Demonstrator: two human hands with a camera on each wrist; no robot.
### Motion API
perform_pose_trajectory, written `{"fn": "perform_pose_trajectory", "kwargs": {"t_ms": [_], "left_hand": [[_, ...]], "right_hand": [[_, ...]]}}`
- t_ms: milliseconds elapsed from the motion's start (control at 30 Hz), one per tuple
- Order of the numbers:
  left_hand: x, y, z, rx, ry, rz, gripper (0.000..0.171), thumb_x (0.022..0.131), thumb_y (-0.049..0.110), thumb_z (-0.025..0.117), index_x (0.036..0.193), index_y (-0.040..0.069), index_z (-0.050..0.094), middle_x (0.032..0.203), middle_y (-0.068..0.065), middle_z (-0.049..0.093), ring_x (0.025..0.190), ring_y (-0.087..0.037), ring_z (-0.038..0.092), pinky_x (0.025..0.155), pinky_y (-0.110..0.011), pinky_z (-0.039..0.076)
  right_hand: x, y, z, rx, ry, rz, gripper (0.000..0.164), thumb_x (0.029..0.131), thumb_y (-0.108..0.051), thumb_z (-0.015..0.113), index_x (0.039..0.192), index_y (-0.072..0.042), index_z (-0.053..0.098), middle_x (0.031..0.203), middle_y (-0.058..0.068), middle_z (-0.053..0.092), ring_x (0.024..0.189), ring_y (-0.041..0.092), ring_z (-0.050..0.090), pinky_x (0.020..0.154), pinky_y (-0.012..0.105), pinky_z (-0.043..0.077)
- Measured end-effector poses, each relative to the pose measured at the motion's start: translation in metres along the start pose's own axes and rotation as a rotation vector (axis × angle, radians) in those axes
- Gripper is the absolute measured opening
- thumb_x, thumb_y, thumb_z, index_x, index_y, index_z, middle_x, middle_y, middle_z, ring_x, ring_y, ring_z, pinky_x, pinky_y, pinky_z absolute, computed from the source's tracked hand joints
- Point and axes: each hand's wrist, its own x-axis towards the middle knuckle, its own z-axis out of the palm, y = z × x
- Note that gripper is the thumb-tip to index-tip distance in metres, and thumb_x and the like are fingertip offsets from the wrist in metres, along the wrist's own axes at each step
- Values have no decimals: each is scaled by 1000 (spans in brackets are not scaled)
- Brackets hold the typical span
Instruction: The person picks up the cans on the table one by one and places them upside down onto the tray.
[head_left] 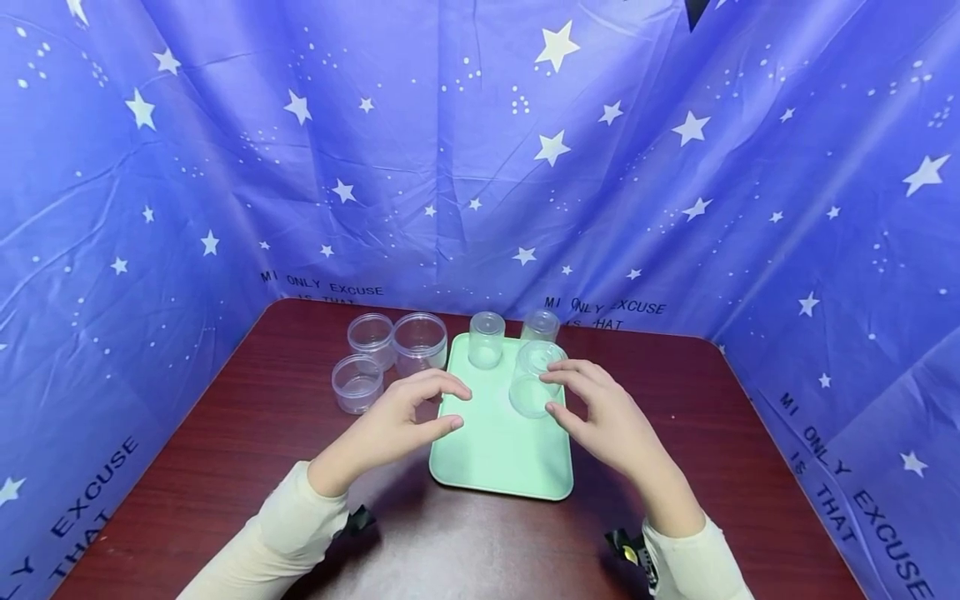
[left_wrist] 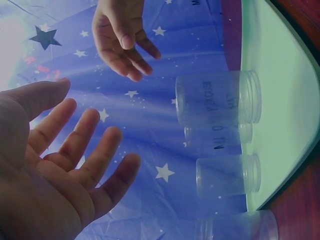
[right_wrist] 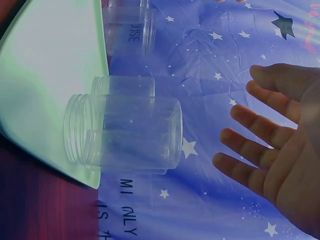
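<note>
A light green tray (head_left: 501, 462) lies on the table. On its right part a wide clear plastic jar (head_left: 531, 398) stands upside down, its threaded mouth against the tray. A narrower inverted jar (head_left: 486, 343) stands at the tray's back left, and another clear jar (head_left: 542, 323) shows behind the wide one. My left hand (head_left: 397, 421) hovers over the tray's left edge, fingers spread and holding nothing. Above the wide jar's right side is my right hand (head_left: 603, 417), also empty; the right wrist view shows a gap between its fingers (right_wrist: 240, 170) and the jar.
Left of the tray, several clear jars stand mouth up on the dark red table (head_left: 690, 433): a large jar (head_left: 420, 346) close by the tray, a jar (head_left: 371, 335) beside it and a shorter jar (head_left: 357, 385) in front. A blue star-printed curtain (head_left: 450, 150) surrounds the table's back and sides.
</note>
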Motion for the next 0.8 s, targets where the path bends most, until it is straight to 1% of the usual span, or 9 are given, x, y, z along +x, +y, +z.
{"fn": "perform_pose_trajectory", "kwargs": {"t_ms": [100,200,333,433,600,800], "left_hand": [[1,-1,1,4,-3,-2,28,93,18,77,120,20,69,121,10,68,116,-10,60,98,-34,52],[1,-2,1,15,-1,-3,27,94,18,76,120,19,69,121,10,68,117,-11,60,101,-37,51],[-1,-4,1,36,3,-10,27,93,17,77,119,19,69,120,11,67,118,-10,60,105,-35,49],[-2,-4,3,66,-2,-9,28,93,16,77,119,20,69,120,11,67,118,-10,60,106,-35,49],[-6,-5,5,124,0,-7,27,92,15,77,118,17,70,120,8,67,119,-12,60,104,-35,50],[-12,-10,2,182,12,-14,25,93,16,76,118,14,70,120,7,67,121,-14,60,105,-36,49]], "right_hand": [[-1,0,1,8,-1,-3,37,88,-17,80,124,-17,70,133,1,63,128,23,56,104,45,47],[-2,0,2,10,1,-14,38,88,-16,81,124,-16,71,132,1,63,127,23,57,105,45,47],[-1,0,2,9,2,-29,38,87,-16,81,124,-14,71,132,2,64,127,23,57,105,44,46],[-2,0,2,4,8,-29,38,87,-16,81,124,-15,71,132,2,63,127,24,57,105,45,47],[-4,-2,0,-6,10,-33,39,87,-16,81,124,-16,71,132,3,64,127,24,57,104,46,47],[-2,-1,2,-5,12,-61,38,87,-17,81,124,-16,71,132,2,64,127,23,57,104,44,47]]}}
